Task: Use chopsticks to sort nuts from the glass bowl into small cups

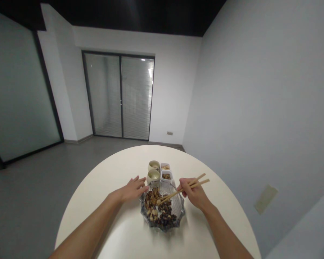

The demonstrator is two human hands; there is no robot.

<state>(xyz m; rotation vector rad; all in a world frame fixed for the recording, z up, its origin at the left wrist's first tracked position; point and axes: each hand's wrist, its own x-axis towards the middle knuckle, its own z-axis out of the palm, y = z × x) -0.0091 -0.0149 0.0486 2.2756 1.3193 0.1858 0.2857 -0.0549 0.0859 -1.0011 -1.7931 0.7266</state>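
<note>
A pair of wooden chopsticks (175,193) is gripped in my right hand (191,192), to the right of a clear glass bowl (179,205). Their tips reach down into the bowl, by a small pale piece (158,202) among the food. Whether they pinch it I cannot tell. Brown striped seeds (152,198), pale nuts (152,215) and dark dried pieces (166,217) lie in the bowl, mostly at its left and front. My left hand (135,189) lies with its fingers spread at the bowl's left rim, holding nothing.
Behind the bowl stand two pale green cups (153,175) and two small white dishes (166,175). The nearer dish holds brown pieces, the farther one paler bits. Everything is on a round cream table (118,230). A white wall (245,108) runs along the right.
</note>
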